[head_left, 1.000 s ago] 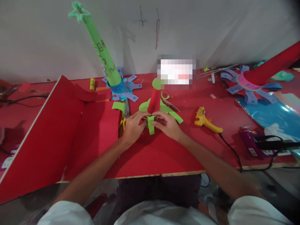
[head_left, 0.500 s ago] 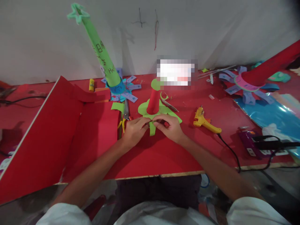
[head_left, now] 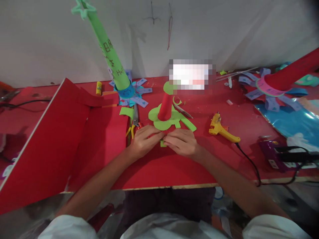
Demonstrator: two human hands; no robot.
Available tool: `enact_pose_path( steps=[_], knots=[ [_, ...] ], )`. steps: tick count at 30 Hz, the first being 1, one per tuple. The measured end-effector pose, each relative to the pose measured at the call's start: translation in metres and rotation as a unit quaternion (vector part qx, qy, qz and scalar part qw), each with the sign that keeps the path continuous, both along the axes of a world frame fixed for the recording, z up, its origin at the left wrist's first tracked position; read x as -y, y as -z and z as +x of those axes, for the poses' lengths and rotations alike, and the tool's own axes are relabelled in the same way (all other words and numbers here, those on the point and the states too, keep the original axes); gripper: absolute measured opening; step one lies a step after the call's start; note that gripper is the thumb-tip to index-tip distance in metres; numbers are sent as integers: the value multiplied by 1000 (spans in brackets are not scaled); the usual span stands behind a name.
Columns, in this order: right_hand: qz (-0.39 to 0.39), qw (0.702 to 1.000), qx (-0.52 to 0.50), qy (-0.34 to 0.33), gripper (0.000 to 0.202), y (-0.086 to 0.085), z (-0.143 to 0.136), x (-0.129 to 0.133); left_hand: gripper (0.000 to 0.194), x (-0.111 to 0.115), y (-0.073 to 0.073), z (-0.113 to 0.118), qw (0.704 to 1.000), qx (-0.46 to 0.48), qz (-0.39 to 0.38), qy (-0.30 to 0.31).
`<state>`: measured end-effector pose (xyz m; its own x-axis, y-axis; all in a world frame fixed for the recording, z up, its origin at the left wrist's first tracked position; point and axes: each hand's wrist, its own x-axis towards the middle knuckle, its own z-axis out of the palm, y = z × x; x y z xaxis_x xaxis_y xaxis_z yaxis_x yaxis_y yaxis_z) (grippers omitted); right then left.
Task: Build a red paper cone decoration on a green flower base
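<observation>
The red bench carries a green scalloped base between front and back edges. A purple box sits near the front.

Yel. glue stick nr wall, L of tall grn tube. Yel. glue gun lying flat, blk cord attached; purple box nr blue plastic sheet.

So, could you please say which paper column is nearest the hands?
The short red column on the green base, just beyond the left hand and right hand; the tall green column and pink-collared red column stand farther away.
</observation>
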<state>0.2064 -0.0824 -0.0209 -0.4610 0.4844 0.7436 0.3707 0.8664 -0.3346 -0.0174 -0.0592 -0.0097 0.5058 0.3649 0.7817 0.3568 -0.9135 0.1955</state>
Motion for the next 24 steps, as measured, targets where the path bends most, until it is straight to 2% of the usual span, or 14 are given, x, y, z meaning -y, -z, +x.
enact_pose_path(
  steps=[10,15,19,24],
  knots=[
    [-173,979,-83,72,11,-12,-8,-6,17,2,-2,1,989,-38,-46,-134],
    [-210,969,-102,79,14,-13,-12,-8,19,1,1,2,987,-42,-62,-139],
    [-226,963,-127,78,17,-11,-15,-11,21,-1,5,2,989,-34,-74,-120],
    [-228,958,-153,85,19,-10,-14,-13,22,-5,10,2,989,-26,-92,-113]
  ],
)
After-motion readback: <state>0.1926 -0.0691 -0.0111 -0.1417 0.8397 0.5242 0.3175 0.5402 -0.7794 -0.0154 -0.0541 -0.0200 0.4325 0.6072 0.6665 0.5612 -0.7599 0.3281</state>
